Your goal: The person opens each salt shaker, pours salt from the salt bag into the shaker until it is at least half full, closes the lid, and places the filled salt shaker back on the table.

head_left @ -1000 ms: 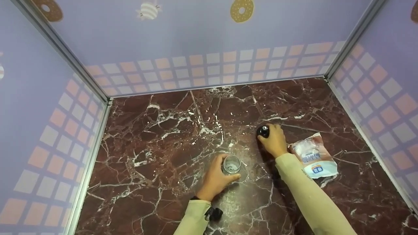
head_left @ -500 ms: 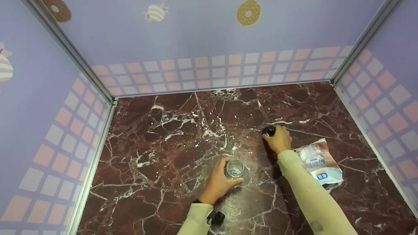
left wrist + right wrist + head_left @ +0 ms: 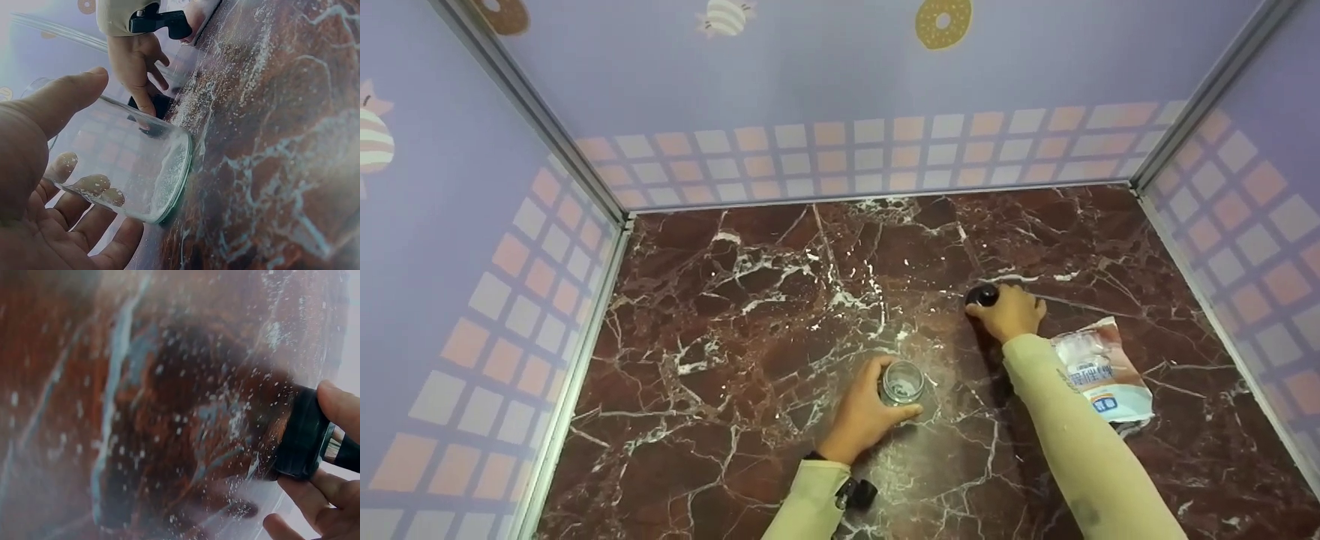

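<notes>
My left hand (image 3: pixel 866 409) holds a clear glass jar (image 3: pixel 903 384) upright on the marble-patterned surface, fingers round one side and thumb along the other. White grains lie in the bottom of the jar (image 3: pixel 129 163), and some cling to its wall. Farther off and to the right, my right hand (image 3: pixel 1009 313) pinches a black round lid (image 3: pixel 301 433) by its edge, thumb on one side and fingers on the other. A silvery collar (image 3: pixel 333 444) and a black knob (image 3: pixel 987 295) top the lid, which sits at the surface.
A torn, pink-and-white printed bag (image 3: pixel 1102 375) lies beside my right forearm. White grains (image 3: pixel 194 101) are scattered over the dark red marbled surface (image 3: pixel 720 300). Purple panels (image 3: pixel 840 67) wall it at the back and both sides.
The head view has shifted slightly. My right fingers have spread a little around the lid, and its knob shows more. My left hand stays round the jar.
</notes>
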### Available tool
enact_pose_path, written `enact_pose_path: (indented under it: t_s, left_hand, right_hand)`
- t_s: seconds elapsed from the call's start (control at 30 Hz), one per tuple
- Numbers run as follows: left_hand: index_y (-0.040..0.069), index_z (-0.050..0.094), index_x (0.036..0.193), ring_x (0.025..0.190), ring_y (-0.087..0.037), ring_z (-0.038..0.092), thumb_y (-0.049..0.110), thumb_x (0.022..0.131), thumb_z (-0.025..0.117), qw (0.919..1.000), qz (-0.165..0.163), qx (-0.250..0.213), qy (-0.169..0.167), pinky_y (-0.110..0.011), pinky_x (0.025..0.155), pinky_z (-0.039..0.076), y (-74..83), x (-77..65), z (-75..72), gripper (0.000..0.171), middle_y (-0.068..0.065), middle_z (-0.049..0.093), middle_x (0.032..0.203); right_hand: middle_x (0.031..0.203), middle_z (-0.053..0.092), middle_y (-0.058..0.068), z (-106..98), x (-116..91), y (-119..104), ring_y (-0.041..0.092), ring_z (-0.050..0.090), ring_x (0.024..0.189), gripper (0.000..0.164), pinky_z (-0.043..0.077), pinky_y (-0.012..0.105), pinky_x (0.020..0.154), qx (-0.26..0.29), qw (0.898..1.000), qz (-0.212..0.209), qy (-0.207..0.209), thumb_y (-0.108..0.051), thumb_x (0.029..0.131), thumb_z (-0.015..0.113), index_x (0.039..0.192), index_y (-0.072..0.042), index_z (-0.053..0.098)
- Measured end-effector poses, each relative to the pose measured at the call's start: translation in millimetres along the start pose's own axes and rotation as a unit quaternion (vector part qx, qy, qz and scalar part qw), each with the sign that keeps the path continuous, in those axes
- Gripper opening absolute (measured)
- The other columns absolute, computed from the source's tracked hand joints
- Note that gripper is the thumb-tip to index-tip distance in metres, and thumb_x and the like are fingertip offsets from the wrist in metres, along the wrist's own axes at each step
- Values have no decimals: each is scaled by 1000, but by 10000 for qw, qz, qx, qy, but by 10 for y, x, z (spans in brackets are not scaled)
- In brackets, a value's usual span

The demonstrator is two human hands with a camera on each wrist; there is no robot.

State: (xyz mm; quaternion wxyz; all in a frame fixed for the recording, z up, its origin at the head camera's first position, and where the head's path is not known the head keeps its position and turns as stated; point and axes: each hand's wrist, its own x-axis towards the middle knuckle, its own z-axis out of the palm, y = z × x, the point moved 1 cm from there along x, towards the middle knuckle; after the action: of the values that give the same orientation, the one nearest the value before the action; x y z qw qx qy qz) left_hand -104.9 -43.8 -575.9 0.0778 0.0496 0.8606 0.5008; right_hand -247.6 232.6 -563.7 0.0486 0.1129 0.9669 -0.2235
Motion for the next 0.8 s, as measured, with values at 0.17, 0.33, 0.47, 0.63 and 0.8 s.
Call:
enact_pose_path:
  t_s: [0.17, 0.33, 0.47, 0.63, 0.8]
  left_hand:
    - [29, 55, 137, 114, -21, 63, 40, 69, 95, 9999, 128, -29, 13, -50, 98, 52, -16, 23, -10, 80, -3, 63, 132]
    - [27, 55, 137, 116, -22, 62, 37, 69, 96, 9999, 109, -93, -50, -49, 100, 51, -12, 23, 9, 80, -3, 62, 133]
    - [27, 55, 137, 115, -22, 62, 37, 69, 96, 10000, 47, -52, -39, -50, 100, 51, -1, 20, 15, 80, -2, 63, 132]
    - [27, 56, 136, 114, -22, 63, 38, 69, 96, 10000, 74, -49, -23, -49, 99, 51, 3, 16, 11, 79, -2, 63, 131]
    - [28, 55, 137, 114, -21, 62, 40, 69, 96, 10000, 43, 22, -13, -48, 98, 51, -5, 16, 4, 80, -1, 63, 131]
  right_hand:
    - [142, 53, 35, -29, -1, -39, 56, 44, 133, 80, 18, 71, 117, -148, 9998, -90, -53, -50, 88, 77, 139, 8, 57]
    - [137, 56, 37, -105, 13, -77, 55, 48, 128, 78, 26, 71, 112, -402, 9989, -141, -210, -48, 86, 80, 133, 12, 59]
    - [135, 56, 38, -131, 37, -88, 55, 51, 126, 79, 33, 69, 107, -475, 9982, -147, -322, -47, 86, 81, 131, 14, 59]
    - [132, 59, 38, -114, 58, -71, 54, 55, 122, 77, 41, 66, 104, -374, 9986, -172, -339, -45, 86, 82, 130, 14, 60]
    - [130, 61, 35, -106, 71, -43, 51, 60, 119, 74, 49, 64, 98, -13, 9990, -116, -424, -43, 85, 83, 128, 12, 61]
